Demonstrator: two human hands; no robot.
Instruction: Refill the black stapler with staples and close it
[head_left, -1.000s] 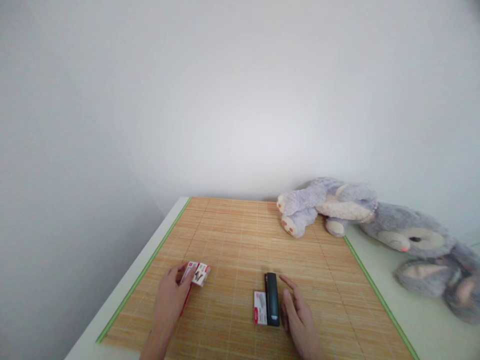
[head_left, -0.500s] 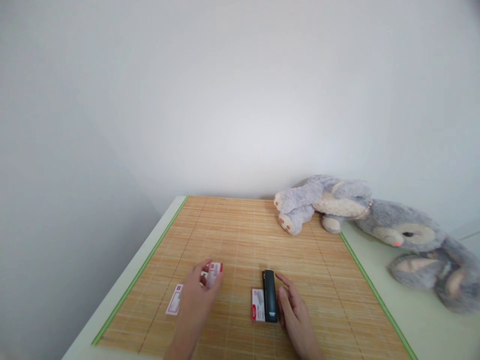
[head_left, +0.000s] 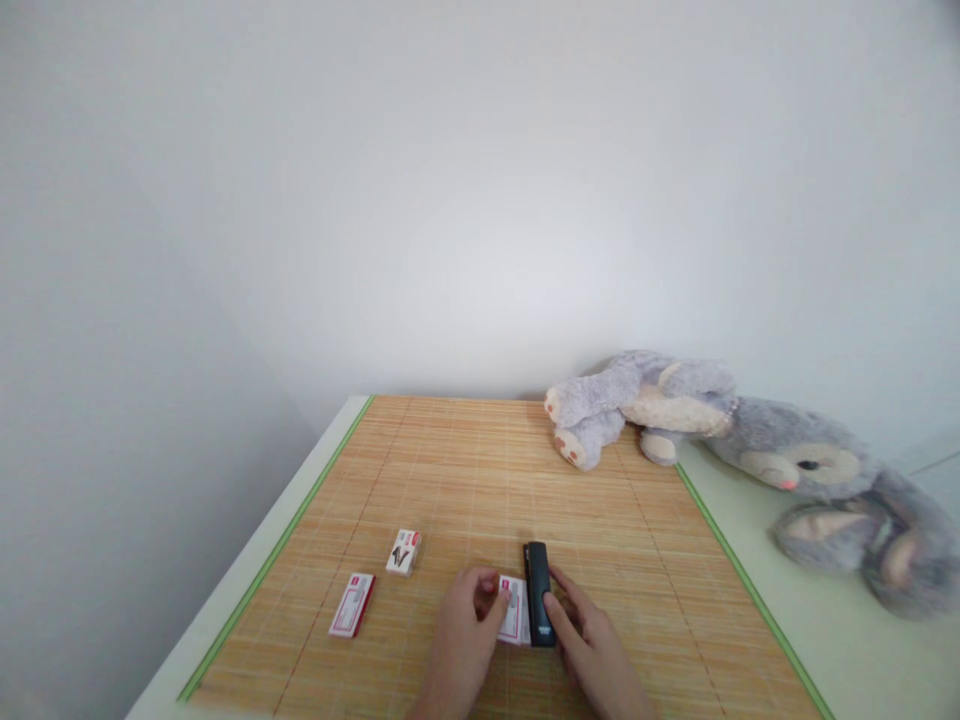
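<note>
A black stapler [head_left: 541, 595] lies lengthwise on the bamboo mat. My right hand [head_left: 592, 640] is at its right side, thumb on the top edge and fingers along the flank. Just left of the stapler is a small white and red staple box [head_left: 513, 612], pinched by my left hand [head_left: 463, 625] with the thumb over its face. It appears to rest over another box there, mostly hidden. Farther left lie a white box with a red side [head_left: 351, 605] and a small white box with a dark clip picture [head_left: 403, 552].
The bamboo mat [head_left: 465, 470] has green edging and lies on a pale table [head_left: 757, 540]. A grey plush rabbit [head_left: 675, 410] stretches across the back right corner, over the table's right side. A plain wall [head_left: 480, 200] rises behind.
My left hand has carried the staple box right and toward me, over the box beside the stapler. The clip-picture box is now uncovered. My right thumb has moved onto the stapler.
</note>
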